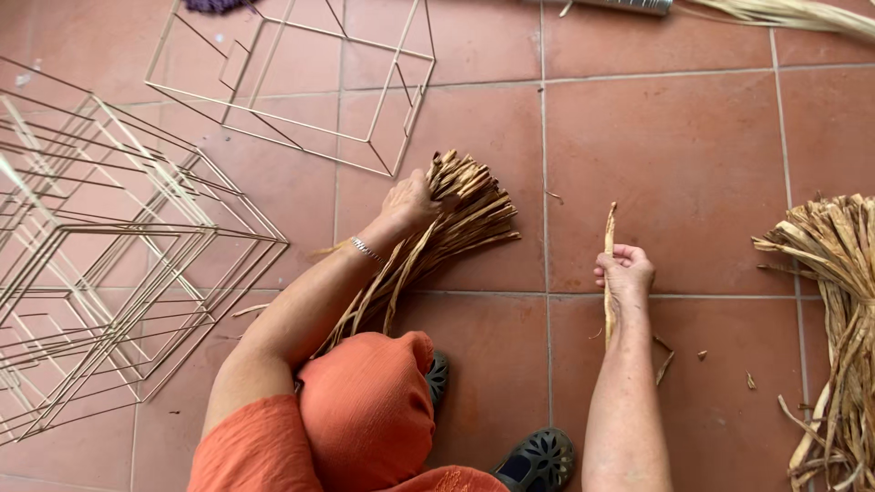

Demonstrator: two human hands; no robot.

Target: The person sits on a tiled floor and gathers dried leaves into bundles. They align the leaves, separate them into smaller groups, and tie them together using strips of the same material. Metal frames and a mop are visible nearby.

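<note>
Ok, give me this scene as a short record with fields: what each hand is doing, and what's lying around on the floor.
left hand: gripping the end of a bundle of dried straw strips on the floor
right hand: holding a single strip upright
floor: reddish tiles with small straw scraps
left side: stacked wire frames, one more wire frame above
right side: second straw pile
feet: dark sandals
</note>
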